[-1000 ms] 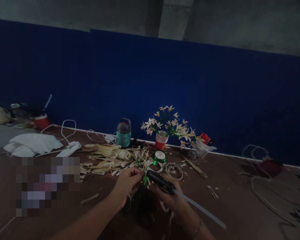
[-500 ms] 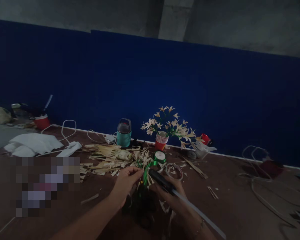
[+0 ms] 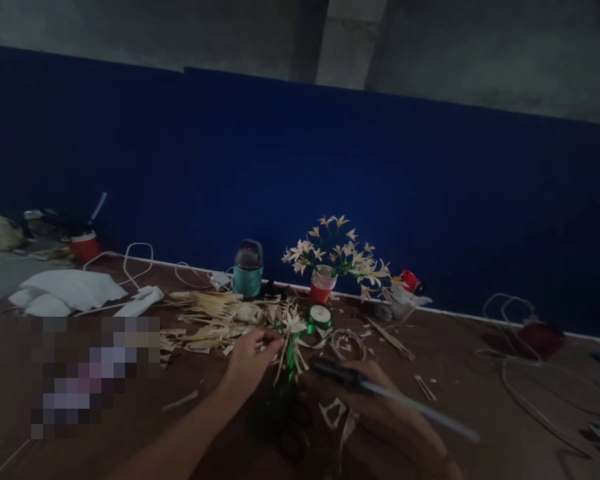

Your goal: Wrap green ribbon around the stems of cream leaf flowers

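My left hand (image 3: 250, 359) is closed in a pinch on a pale corn-husk flower (image 3: 294, 324). Its green-wrapped stem (image 3: 291, 357) drops down beside the fingers. My right hand (image 3: 380, 383), blurred by motion, grips a black hot glue gun (image 3: 339, 373). A long whitish glue stick (image 3: 425, 415) juts from the gun's rear toward the lower right. The gun's front end points at the flower but stands apart from it. Just beyond the hands lies a roll of green ribbon (image 3: 320, 316). Dark scissors, hard to make out, seem to lie under the flower.
Dried husks (image 3: 210, 310) spread left of centre. Behind stand a red paper cup (image 3: 322, 288) holding finished flowers (image 3: 350, 253) and a teal container (image 3: 249, 277). A wire coil (image 3: 349, 345) and husk scraps (image 3: 334, 413) lie to the right. White cloth (image 3: 73, 290) and cables are farther out.
My right hand has drawn the glue gun back to the right and slightly down, away from the flower. My left hand stays almost in place, still pinching the flower, whose petals show more clearly.
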